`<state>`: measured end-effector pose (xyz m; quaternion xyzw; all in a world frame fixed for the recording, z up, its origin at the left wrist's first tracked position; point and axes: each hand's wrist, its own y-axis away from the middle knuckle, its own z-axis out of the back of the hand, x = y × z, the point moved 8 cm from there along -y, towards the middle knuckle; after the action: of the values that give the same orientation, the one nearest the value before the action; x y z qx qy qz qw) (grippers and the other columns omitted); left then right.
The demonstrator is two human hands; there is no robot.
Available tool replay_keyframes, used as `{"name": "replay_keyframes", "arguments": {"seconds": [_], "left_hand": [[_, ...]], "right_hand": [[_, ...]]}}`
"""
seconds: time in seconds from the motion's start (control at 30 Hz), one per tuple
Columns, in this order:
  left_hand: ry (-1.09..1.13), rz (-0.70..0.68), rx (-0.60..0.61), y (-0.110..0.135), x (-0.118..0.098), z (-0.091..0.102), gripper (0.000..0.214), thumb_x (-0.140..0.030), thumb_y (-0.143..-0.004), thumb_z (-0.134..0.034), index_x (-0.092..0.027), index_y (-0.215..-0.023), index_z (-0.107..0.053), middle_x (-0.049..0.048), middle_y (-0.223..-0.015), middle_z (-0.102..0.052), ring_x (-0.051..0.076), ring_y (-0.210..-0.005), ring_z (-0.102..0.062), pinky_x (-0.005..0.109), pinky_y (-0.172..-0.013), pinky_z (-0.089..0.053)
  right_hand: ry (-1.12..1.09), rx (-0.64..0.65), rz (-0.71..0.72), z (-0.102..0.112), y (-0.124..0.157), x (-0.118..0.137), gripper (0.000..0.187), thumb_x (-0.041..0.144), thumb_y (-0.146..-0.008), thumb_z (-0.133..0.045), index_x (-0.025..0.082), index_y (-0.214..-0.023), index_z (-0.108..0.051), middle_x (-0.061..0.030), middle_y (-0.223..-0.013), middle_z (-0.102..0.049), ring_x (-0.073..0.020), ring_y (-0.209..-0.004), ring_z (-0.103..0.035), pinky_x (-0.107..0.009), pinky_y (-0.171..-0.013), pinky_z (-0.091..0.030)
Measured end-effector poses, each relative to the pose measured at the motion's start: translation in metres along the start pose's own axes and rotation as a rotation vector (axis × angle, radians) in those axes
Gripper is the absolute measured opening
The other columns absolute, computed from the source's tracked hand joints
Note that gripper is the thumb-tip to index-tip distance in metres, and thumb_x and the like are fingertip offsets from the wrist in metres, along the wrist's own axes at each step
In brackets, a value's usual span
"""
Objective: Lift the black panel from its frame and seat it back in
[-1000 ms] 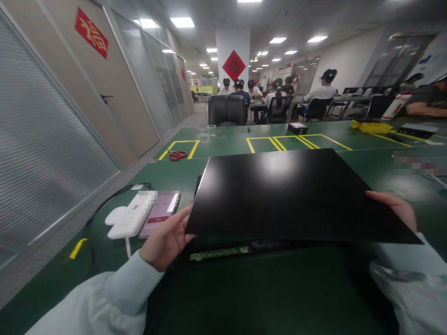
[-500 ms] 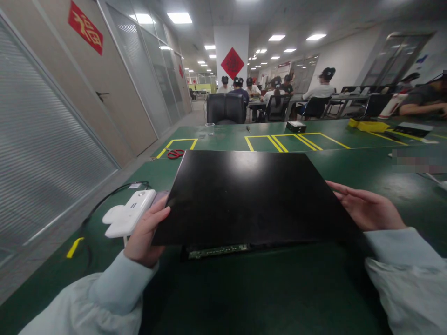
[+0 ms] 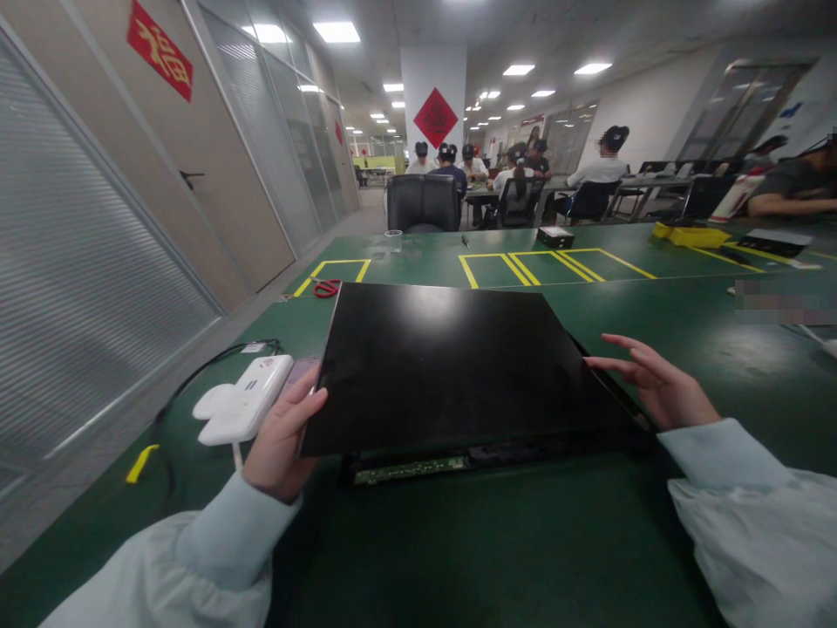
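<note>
A large glossy black panel (image 3: 451, 366) lies nearly flat just above the green table (image 3: 497, 541), with a strip of green circuit board (image 3: 409, 472) showing under its near edge. My left hand (image 3: 282, 440) grips the panel's near left corner, thumb on top. My right hand (image 3: 647, 384) rests against the panel's right edge with the fingers stretched out and apart, holding nothing.
A white power strip (image 3: 241, 406) with a black cable and a phone lie left of the panel. Red scissors (image 3: 327, 288), a clear cup (image 3: 393, 240), a small black box (image 3: 555, 236) and a yellow tray (image 3: 691, 235) sit farther back. Several people sit at distant tables.
The panel has come down and shifted left, settling lower over the table. My right hand has let go of the right edge and opened its fingers beside it.
</note>
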<state>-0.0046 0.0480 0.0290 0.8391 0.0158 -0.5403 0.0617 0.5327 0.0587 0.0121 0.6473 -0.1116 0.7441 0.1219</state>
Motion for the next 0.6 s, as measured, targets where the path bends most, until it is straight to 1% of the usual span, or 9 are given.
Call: {"name": "replay_keyframes", "arguments": {"seconds": [0.1, 0.23, 0.3, 0.4, 0.5, 0.6], "left_hand": [[-0.006, 0.061, 0.018, 0.002, 0.010, -0.003, 0.057, -0.026, -0.074, -0.096, -0.024, -0.129, -0.082, 0.0093, -0.129, -0.085, 0.042, -0.133, -0.073, 0.050, -0.109, -0.062], [-0.036, 0.133, 0.014, 0.006, 0.016, -0.011, 0.074, -0.020, -0.065, -0.100, -0.020, -0.135, -0.079, 0.0114, -0.129, -0.085, 0.041, -0.130, -0.075, 0.045, -0.103, -0.066], [-0.041, 0.162, 0.017, 0.007, 0.019, -0.014, 0.076, -0.016, -0.063, -0.099, -0.020, -0.136, -0.079, 0.0110, -0.129, -0.085, 0.041, -0.129, -0.076, 0.044, -0.102, -0.067], [-0.043, 0.187, 0.018, 0.007, 0.024, -0.015, 0.068, -0.012, -0.069, -0.095, -0.019, -0.134, -0.079, 0.0115, -0.128, -0.086, 0.038, -0.125, -0.078, 0.042, -0.099, -0.068], [-0.050, 0.216, 0.005, 0.006, 0.029, -0.013, 0.060, -0.011, -0.077, -0.091, -0.016, -0.135, -0.078, 0.0128, -0.126, -0.086, 0.036, -0.120, -0.081, 0.038, -0.092, -0.070], [-0.051, 0.248, 0.002, 0.006, 0.033, -0.012, 0.065, -0.008, -0.077, -0.091, -0.014, -0.139, -0.075, 0.0138, -0.123, -0.087, 0.034, -0.115, -0.083, 0.032, -0.082, -0.071]], "right_hand": [[-0.001, 0.020, -0.031, -0.001, -0.005, -0.008, 0.046, 0.068, -0.081, -0.069, 0.037, -0.115, -0.073, -0.0062, -0.104, -0.087, -0.0405, -0.123, -0.075, -0.061, -0.101, -0.058], [0.038, -0.022, -0.015, 0.004, -0.011, -0.015, 0.044, 0.069, -0.079, -0.068, 0.036, -0.108, -0.072, -0.0052, -0.095, -0.087, -0.0398, -0.126, -0.074, -0.063, -0.111, -0.052], [0.055, -0.029, -0.003, 0.005, -0.013, -0.017, 0.043, 0.069, -0.080, -0.068, 0.035, -0.106, -0.072, -0.0054, -0.094, -0.086, -0.0398, -0.127, -0.074, -0.062, -0.112, -0.051], [0.048, -0.030, -0.008, 0.006, -0.015, -0.021, 0.042, 0.069, -0.079, -0.070, 0.035, -0.105, -0.071, -0.0052, -0.096, -0.086, -0.0396, -0.127, -0.073, -0.060, -0.111, -0.052], [0.030, -0.030, -0.040, 0.007, -0.017, -0.026, 0.043, 0.069, -0.076, -0.074, 0.035, -0.103, -0.071, -0.0050, -0.097, -0.086, -0.0389, -0.123, -0.075, -0.058, -0.105, -0.056], [0.046, -0.021, -0.043, 0.007, -0.019, -0.029, 0.044, 0.068, -0.075, -0.074, 0.033, -0.102, -0.071, -0.0058, -0.098, -0.086, -0.0386, -0.119, -0.076, -0.057, -0.100, -0.058]]}}
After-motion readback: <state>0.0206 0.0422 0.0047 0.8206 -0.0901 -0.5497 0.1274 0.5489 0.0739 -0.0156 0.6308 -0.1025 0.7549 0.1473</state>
